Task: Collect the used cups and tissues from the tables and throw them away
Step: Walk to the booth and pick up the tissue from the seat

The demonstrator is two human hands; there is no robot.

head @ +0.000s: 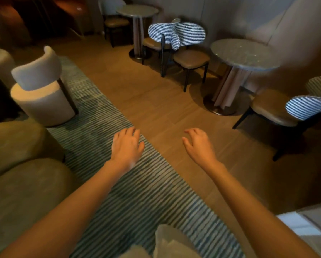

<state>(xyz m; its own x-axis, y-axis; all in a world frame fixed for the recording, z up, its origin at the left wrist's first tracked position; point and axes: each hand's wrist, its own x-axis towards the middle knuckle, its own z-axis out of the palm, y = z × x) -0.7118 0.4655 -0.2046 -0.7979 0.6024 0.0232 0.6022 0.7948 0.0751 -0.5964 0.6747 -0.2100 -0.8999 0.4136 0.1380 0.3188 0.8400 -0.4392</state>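
Note:
Both of my arms reach forward over the floor. My left hand (126, 146) hangs palm down with relaxed fingers above the edge of a striped rug (137, 192) and holds nothing. My right hand (198, 146) hovers over the wooden floor, fingers loosely spread, also empty. A round stone-topped table (243, 53) stands ahead to the right and a second one (137, 10) farther back. No cup or tissue shows on either top. The picture is blurred.
Houndstooth-backed chairs (176, 34) stand between the two tables, another (304, 107) at the right edge. A pale round armchair (40, 90) sits at left on the rug, and olive cushioned seats (22, 183) fill the near left. A white surface (308, 226) shows bottom right.

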